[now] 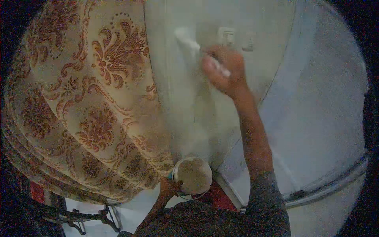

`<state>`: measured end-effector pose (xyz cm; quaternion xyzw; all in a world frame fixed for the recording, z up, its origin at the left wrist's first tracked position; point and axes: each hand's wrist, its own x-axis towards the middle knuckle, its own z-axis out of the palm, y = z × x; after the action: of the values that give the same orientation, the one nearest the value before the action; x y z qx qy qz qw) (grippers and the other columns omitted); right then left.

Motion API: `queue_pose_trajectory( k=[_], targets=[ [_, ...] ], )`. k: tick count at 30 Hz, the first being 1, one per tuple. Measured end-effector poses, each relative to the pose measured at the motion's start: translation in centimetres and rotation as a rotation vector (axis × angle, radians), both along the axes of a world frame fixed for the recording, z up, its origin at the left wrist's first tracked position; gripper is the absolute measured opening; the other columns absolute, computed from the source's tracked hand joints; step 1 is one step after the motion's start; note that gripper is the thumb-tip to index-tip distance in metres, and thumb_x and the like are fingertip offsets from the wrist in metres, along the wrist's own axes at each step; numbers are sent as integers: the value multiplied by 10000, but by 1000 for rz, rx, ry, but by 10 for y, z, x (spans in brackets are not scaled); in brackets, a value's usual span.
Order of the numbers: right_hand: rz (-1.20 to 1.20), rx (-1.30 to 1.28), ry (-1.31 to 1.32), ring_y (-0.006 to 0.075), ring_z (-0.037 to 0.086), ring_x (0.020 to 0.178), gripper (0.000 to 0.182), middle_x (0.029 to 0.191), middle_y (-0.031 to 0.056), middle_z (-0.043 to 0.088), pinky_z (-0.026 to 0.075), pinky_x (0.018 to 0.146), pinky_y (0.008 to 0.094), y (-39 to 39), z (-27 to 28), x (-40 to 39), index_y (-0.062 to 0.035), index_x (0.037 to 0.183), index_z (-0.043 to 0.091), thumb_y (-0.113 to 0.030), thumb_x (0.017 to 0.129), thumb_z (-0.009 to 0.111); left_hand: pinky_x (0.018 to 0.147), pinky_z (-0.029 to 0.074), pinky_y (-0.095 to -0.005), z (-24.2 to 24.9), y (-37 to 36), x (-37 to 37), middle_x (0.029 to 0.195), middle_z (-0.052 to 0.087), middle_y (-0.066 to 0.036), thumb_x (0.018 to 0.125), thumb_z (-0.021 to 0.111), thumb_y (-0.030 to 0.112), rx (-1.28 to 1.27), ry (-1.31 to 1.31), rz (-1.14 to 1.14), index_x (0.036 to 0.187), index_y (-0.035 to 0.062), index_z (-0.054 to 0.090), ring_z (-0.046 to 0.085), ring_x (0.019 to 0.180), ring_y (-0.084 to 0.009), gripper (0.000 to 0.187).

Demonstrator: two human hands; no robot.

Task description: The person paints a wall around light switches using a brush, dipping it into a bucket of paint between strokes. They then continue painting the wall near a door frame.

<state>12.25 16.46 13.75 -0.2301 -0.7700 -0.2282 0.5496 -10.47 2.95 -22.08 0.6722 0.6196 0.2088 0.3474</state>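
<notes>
My right hand (225, 69) is raised in front of the wall (177, 91), its fingers closed around the pale handle of a small paint roller (187, 38). The roller's white head is smeared by motion and overlaps the wall to the left of a light switch (227, 36). Low in front of my body, my left hand (170, 187) grips the side of a round white bucket (193, 175). A pale greyish surface shows inside the bucket's rim.
A long curtain (114, 51) with a reddish floral pattern hangs close on the left. A small socket or plate (247, 44) sits beside the switch. On the right stands a pale, smooth panel (319, 102). Dark metal furniture legs (108, 219) show at lower left.
</notes>
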Motion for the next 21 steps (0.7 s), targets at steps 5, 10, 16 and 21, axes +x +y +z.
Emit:
queue_pose_trajectory(
  k=[5, 10, 16, 21],
  targets=[
    [-15, -272, -169, 297, 567, 609, 164, 689, 123, 558, 445, 557, 385, -15, -69, 7, -66, 808, 560, -189, 733, 639, 557, 508, -392, -26, 0, 0, 523, 584, -182, 753, 665, 397, 580, 432, -79, 640, -86, 596, 611, 515, -249, 500],
    [-19, -309, -121, 264, 566, 583, 117, 681, 120, 579, 455, 564, 329, -30, -48, 11, -32, 796, 589, -94, 704, 628, 759, 473, -413, -67, 9, -10, 528, 593, -170, 737, 656, 470, 51, 28, 33, 631, -66, 603, 610, 567, -240, 549],
    [25, 13, 12, 290, 589, 632, 214, 725, 116, 590, 464, 565, 372, -20, 13, -5, -49, 902, 592, -157, 726, 650, 776, 472, -400, 8, 4, 2, 537, 602, -149, 729, 662, 476, -138, 42, 8, 581, -37, 599, 617, 606, -238, 537],
    [21, -42, -117, 299, 587, 647, 208, 733, 114, 590, 469, 583, 385, 10, -45, -9, -59, 878, 585, -166, 719, 665, 659, 521, -372, -35, 8, -4, 531, 593, -154, 756, 671, 360, 360, 320, -71, 556, -32, 595, 631, 600, -227, 446]
  ],
)
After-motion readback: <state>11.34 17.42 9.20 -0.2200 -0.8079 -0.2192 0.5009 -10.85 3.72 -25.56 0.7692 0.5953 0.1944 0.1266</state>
